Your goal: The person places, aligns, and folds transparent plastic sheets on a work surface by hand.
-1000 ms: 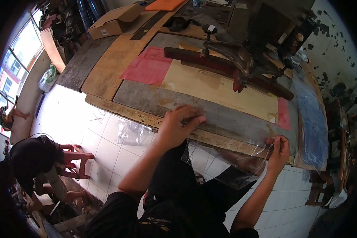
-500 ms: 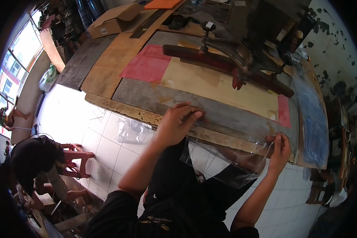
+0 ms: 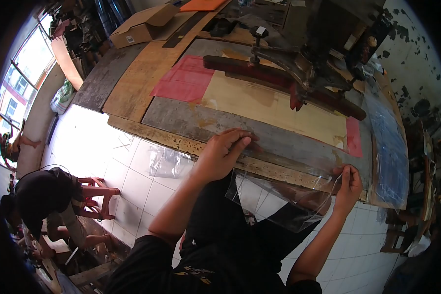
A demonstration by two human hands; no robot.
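A clear plastic sheet [image 3: 284, 201] hangs over the near edge of the worktable, its lower part drooping in front of my legs. My left hand [image 3: 225, 152] pinches the sheet's upper left, thumb and fingers closed, just above the table edge. At the right end, my right hand [image 3: 349, 188] pinches the sheet's upper corner between thumb and fingers. Because the sheet is see-through, its far edge over the grey table plate [image 3: 279, 139] is hard to make out.
Beyond my hands, a metal press bar [image 3: 274, 81] stands over a yellow board [image 3: 259, 105] with pink strips at its ends. Clear plastic sheets [image 3: 389, 147] lie at the right. A cardboard box [image 3: 142, 27] sits far left. Another person [image 3: 46, 201] bends beside a red stool [image 3: 98, 196].
Both hands keep their pinch on the plastic sheet with hardly any movement. The whole view has shifted slightly, and the person at the left has moved a little.
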